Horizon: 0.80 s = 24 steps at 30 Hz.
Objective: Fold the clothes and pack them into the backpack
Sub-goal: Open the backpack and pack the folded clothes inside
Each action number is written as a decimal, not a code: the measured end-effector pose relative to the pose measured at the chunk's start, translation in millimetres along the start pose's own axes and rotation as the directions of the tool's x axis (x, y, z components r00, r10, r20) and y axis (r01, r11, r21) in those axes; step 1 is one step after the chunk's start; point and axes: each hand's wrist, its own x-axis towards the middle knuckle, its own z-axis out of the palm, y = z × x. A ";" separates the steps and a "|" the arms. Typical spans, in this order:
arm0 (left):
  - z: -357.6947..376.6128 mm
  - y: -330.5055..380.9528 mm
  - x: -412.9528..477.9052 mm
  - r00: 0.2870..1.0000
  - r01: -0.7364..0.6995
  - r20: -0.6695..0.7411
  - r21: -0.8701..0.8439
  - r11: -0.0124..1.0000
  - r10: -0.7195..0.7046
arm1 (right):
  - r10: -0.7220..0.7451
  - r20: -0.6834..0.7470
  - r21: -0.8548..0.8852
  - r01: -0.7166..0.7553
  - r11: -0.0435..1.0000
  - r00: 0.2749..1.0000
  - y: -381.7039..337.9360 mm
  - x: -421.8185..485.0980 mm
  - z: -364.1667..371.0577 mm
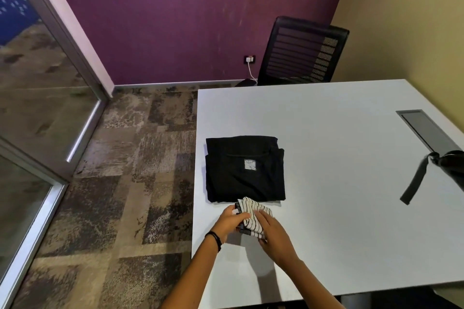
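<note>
Fingers of the left hand curled round one edge of the striped garment; the right hand lay flat on it, on the table, touching the folded black shirt.

I face a purple wall, patterned carpet below, a black chair behind my white surface, glass door left

2 hands together: left hand fingers curled (round striped cloth), right hand flat
</note>
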 end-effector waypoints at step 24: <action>-24.5 49.9 89.4 0.893 -0.136 -0.029 0.933 0.332 0.449 | 0.042 -0.301 0.252 0.037 0.967 0.953 -12.5 123.3 -84.9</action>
